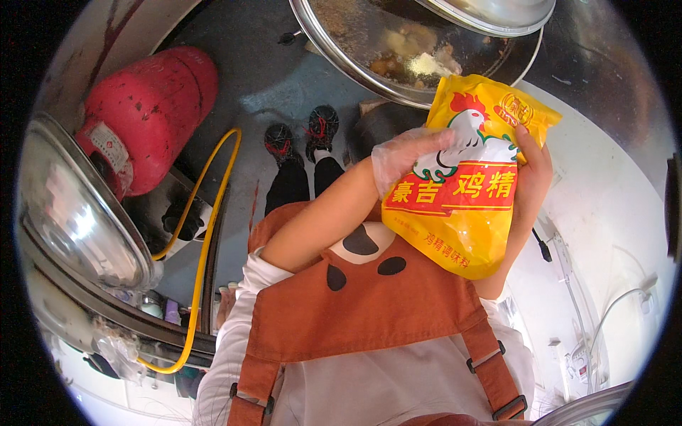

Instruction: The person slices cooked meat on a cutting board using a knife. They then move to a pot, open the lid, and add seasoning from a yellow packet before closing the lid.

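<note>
Between my two hands is a yellow plastic bag of chicken bouillon seasoning (453, 213), printed with a white rooster. My left hand (418, 152), in a clear plastic glove, grips the bag's left side with the thumb across its front. At the right edge, my right hand (535, 160) has its fingers on the front near the top; its palm is hidden. The bag's top end lies beside the rim of a large metal pot (367, 80). Dark broth with brown food pieces fills the pot, and a small heap of pale yellow powder (424, 64) sits on them.
A metal lid (495, 13) covers the pot's upper right part. On the left are a red gas cylinder (154, 117), a yellow hose (205, 255) and another shiny round lid (85, 213). A white wall with cables (575, 298) curves along the right.
</note>
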The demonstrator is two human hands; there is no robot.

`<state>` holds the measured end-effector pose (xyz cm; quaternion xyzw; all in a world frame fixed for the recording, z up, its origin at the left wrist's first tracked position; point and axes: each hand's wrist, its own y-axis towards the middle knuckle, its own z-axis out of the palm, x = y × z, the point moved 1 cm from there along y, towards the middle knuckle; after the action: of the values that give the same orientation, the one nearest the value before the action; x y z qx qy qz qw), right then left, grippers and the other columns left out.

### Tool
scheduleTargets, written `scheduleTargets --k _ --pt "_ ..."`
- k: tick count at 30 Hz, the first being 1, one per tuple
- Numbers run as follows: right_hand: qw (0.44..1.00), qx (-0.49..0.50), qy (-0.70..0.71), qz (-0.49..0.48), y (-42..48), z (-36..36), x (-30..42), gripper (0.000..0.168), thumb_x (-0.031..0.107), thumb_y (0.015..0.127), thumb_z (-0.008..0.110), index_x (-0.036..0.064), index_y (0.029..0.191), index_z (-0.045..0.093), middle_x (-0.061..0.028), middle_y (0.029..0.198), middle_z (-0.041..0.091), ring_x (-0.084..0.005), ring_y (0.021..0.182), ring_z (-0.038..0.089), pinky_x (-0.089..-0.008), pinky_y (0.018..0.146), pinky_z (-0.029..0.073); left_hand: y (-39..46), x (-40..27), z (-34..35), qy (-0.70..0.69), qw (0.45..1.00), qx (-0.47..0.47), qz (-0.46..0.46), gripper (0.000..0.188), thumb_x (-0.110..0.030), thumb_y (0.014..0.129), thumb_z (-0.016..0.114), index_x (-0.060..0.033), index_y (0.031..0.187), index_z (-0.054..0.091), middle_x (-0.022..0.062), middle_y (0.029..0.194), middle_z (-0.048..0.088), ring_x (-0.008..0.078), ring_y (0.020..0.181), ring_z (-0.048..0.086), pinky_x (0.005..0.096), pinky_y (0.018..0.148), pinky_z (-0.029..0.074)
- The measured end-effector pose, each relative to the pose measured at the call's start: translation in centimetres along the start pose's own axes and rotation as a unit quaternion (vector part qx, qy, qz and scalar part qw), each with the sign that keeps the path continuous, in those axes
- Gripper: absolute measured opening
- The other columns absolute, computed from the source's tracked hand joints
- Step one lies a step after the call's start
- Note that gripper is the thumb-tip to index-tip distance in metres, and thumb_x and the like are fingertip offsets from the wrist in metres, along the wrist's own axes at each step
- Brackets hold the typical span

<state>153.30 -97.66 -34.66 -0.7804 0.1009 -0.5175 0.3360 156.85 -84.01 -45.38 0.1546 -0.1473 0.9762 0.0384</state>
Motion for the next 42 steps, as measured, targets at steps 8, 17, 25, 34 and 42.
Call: scheduleTargets --k 8,17,25,34,42 --pt "1.0 -0.007 0.013 0.003 -0.5 0.4 0.1 0.027 0.01 0.085 0.053 -0.006 0.107 0.052 -0.014 0.097 0.061 -0.0189 0.081 0.062 -0.0268 0.071 0.048 -0.1 0.1 0.0 -0.011 1.0 0.001 -0.007 0.051 -0.03 0.082 0.062 0.0007 0.119 0.047 0.0138 0.11 0.059 0.0199 0.095 0.061 0.0311 0.081 0.051" --pt "1.0 -0.005 -0.027 0.013 -0.1 0.1 0.0 0.031 0.019 0.086 0.053 -0.001 0.108 0.047 -0.0152 0.092 0.063 -0.0213 0.071 0.066 -0.0283 0.06 0.054 -0.5 -0.2 0.1 0.007 1.0 0.007 0.002 0.051 -0.028 0.08 0.065 0.0022 0.117 0.048 0.015 0.108 0.06 0.021 0.093 0.062 0.0315 0.082 0.051" --pt "0.999 0.023 0.011 0.033 0.5 0.0 -0.2 0.03 0.018 0.086 0.051 0.0 0.11 0.046 -0.0158 0.095 0.063 -0.0229 0.073 0.065 -0.03 0.062 0.055 -0.6 -0.5 0.3 0.014 1.0 -0.026 0.002 0.049 -0.027 0.081 0.064 0.0031 0.116 0.049 0.0164 0.107 0.06 0.0215 0.093 0.062 0.0321 0.079 0.052" --pt "1.0 0.016 -0.002 0.018 0.4 0.6 -0.4 0.027 0.01 0.085 0.052 -0.004 0.108 0.05 -0.0143 0.096 0.062 -0.0219 0.078 0.063 -0.0287 0.067 0.051 -0.6 -0.3 -0.1 -0.02 0.999 -0.027 0.001 0.05 -0.029 0.084 0.06 -0.0002 0.122 0.044 0.0157 0.113 0.057 0.0224 0.097 0.06 0.034 0.082 0.051" --pt "0.999 0.001 -0.04 0.003 0.1 0.9 -0.6 0.025 0.009 0.083 0.053 -0.004 0.105 0.053 -0.0122 0.096 0.062 -0.0189 0.08 0.062 -0.0264 0.069 0.048 -1.3 -0.4 0.8 -0.014 0.999 -0.031 0.006 0.049 -0.03 0.084 0.06 -0.0028 0.122 0.045 0.0147 0.113 0.057 0.0226 0.097 0.06 0.0351 0.082 0.05"
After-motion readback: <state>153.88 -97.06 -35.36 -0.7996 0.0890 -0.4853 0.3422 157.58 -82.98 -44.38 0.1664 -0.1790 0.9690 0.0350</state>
